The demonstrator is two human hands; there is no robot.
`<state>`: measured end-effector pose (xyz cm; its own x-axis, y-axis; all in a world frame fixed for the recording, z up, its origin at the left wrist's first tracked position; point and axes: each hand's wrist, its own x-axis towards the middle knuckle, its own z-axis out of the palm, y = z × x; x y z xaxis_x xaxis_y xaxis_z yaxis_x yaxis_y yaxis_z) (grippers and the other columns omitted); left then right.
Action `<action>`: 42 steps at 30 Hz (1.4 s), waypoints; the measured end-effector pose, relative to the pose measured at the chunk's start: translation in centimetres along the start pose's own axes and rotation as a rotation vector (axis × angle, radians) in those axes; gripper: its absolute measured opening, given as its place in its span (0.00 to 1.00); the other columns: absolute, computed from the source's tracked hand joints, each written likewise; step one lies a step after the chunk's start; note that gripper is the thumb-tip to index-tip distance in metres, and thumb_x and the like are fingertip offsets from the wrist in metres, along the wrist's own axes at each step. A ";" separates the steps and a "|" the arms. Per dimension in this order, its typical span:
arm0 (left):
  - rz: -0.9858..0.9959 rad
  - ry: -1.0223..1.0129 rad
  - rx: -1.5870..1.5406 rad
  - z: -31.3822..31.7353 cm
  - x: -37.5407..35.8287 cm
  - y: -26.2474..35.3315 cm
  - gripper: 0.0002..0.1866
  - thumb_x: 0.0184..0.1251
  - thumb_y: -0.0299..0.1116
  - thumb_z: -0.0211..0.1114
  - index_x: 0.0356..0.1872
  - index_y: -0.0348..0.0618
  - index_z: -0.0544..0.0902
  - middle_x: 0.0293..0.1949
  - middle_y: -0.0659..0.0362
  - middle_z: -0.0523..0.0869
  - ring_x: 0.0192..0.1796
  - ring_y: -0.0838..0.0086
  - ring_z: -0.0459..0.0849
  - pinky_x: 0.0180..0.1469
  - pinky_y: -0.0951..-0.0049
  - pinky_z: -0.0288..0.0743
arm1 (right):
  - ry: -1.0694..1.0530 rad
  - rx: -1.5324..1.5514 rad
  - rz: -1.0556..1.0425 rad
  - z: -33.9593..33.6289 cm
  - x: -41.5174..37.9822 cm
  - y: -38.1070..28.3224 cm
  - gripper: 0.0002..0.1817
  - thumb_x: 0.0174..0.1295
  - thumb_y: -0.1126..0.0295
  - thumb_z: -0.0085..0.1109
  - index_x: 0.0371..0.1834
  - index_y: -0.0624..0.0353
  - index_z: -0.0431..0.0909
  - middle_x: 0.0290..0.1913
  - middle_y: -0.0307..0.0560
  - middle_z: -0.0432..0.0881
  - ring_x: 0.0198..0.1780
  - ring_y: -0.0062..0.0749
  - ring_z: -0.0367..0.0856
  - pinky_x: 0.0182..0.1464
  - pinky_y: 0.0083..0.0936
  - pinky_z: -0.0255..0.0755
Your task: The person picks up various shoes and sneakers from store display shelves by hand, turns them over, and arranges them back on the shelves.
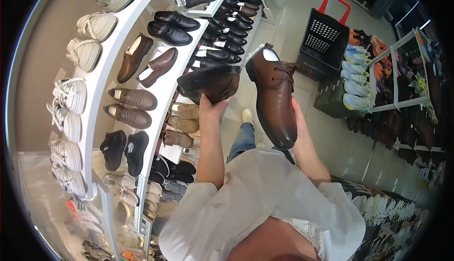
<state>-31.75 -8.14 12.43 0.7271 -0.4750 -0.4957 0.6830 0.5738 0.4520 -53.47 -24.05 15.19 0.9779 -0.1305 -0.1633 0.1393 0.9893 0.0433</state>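
My right hand is closed on a brown lace-up leather shoe, its toe toward me and its laces in view. A white insert shows in the shoe's opening. In my left hand I grip another brown leather shoe, tilted so that its dark sole faces up and left. The fingers of both hands are partly hidden by the shoes. Close to the left shoe, on the white shelf, stand brown slip-on shoes.
White sneakers line the upper shelf at left; black shoes stand farther along. A black shopping basket with a red handle sits on the floor ahead. To the right, a rack holds colourful sneakers. Tiled floor runs between.
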 end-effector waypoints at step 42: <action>1.234 -0.878 1.267 40.6 43.0 -4.4 0.25 0.41 0.54 0.81 0.30 0.44 0.86 0.21 0.64 0.80 0.21 0.71 0.73 0.29 0.69 0.62 | 0.211 -1.770 -0.726 8.1 37.7 -40.2 0.45 0.44 0.70 0.82 0.68 0.66 0.69 0.63 0.52 0.74 0.65 0.40 0.74 0.67 0.32 0.66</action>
<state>-0.61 -58.17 19.25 0.3193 -0.6296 0.7082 -0.7731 0.2591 0.5789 -20.95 -69.23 15.32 0.7631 -0.6117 0.2085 0.0239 -0.2958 -0.9550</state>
